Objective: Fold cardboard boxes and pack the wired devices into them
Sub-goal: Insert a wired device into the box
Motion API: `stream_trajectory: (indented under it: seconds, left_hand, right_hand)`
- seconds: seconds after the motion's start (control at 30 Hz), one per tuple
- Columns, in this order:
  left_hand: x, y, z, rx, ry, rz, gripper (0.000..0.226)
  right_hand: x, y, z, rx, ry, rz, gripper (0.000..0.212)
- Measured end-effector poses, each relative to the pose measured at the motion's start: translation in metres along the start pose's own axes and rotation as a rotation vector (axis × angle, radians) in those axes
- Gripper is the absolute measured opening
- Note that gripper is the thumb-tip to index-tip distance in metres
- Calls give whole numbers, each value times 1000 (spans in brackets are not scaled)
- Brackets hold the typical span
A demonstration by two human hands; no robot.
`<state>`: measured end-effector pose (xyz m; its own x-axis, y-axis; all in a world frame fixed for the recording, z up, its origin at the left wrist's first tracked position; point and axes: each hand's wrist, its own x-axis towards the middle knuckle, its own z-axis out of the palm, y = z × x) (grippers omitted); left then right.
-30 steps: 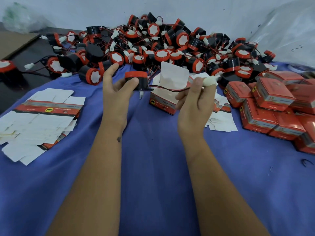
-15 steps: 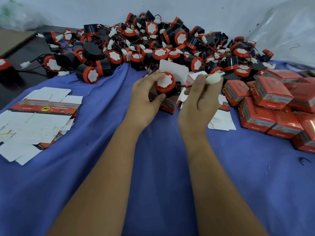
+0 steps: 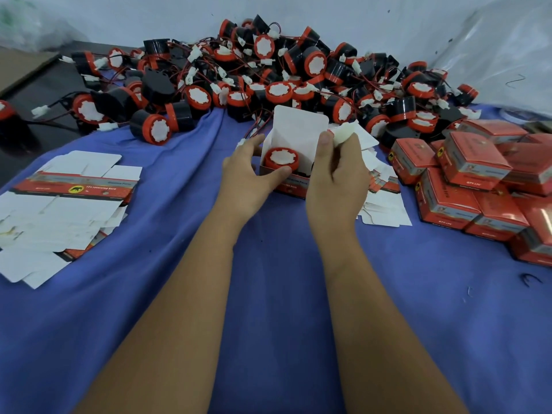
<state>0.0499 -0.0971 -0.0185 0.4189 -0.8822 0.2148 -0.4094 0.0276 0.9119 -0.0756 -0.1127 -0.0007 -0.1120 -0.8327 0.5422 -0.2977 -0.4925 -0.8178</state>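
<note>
The left hand [image 3: 249, 174] is grasping the open box [image 3: 294, 162] at its left side, thumb on the front edge. The device [image 3: 281, 159] is sitting inside this box, at the table's middle. The right hand [image 3: 337, 171] is pinching a white connector [image 3: 343, 135] beside the box's right side.

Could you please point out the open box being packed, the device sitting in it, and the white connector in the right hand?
open box [image 3: 300, 127], head view, on its raised white lid flap.
device [image 3: 280, 157], head view, on its white face.
white connector [image 3: 343, 136], head view, on its body above the fingers.
</note>
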Motion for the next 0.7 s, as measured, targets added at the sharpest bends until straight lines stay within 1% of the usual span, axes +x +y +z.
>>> stream_trajectory:
  seconds: [0.07,0.1,0.13,0.2,0.27,0.33,0.4,0.5,0.57,0.6,0.63,0.67,0.7]
  left_hand:
    - [0,1,0,-6,21,-1,48]
    - [-1,1,0,-32,37,-13,43]
    - [-2,2,1,-68,52,-31,41]
    - [-3,5,4,-123,48,-85,49]
    - [-2,7,9,-79,1,-120,60]
    - [-2,8,13,49,-20,-104,58]
    - [-2,9,16,77,7,-119,56]
    - [-4,12,15,112,36,-145,57]
    - [-4,13,15,140,36,-156,61]
    - [-4,13,15,124,40,-160,62]
    - [-4,13,15,98,43,-168,61]
    - [-4,13,15,72,45,-178,60]
    - [-4,13,15,53,43,-187,60]
  right_hand:
    - [3,0,0,-73,3,-12,29]
    - [4,1,1,-102,7,-24,30]
    - [6,1,0,-114,7,-22,31]
    - [10,1,-1,-86,-14,21,34]
    - [12,1,-3,-11,-57,85,37]
    - [14,-1,-6,73,-56,131,34]
    - [13,-5,-7,170,2,163,28]
    - [15,-8,-13,438,56,275,15]
    - [21,-9,-18,629,15,381,10]
    - [23,-9,-20,712,-36,421,10]
    - [25,-9,-21,757,-87,443,19]
    - [25,-9,-22,761,-140,445,27]
    - [24,-9,-20,713,-172,436,32]
